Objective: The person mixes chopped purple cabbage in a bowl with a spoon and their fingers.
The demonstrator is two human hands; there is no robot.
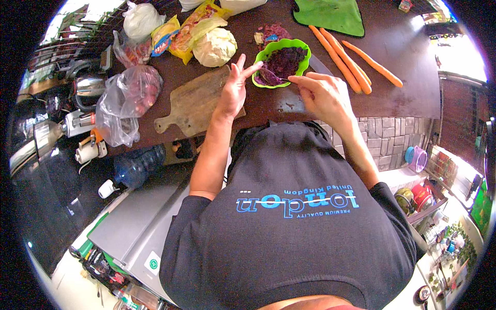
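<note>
A green scalloped bowl (308, 58) on the dark table holds a dark purple mash. My right hand (325, 93) pinches the handle of a metal spoon (270, 74), whose head rests in the mash. At the bowl's left rim is my left hand (236, 85), fingers spread and palm turned partly up, with nothing in it; whether a fingertip touches the rim I cannot tell. Purple peelings (277, 30) lie just behind the bowl. Part of a flat metal blade (323, 66) shows between the bowl and the carrots.
Left of the bowl are a wooden cutting board (197, 99), a cabbage (215, 47), yellow packets (197, 23) and a plastic bag of reddish produce (143, 89). Several carrots (339, 58) and a green cloth (329, 15) lie to the right. The table's near edge borders my shirt.
</note>
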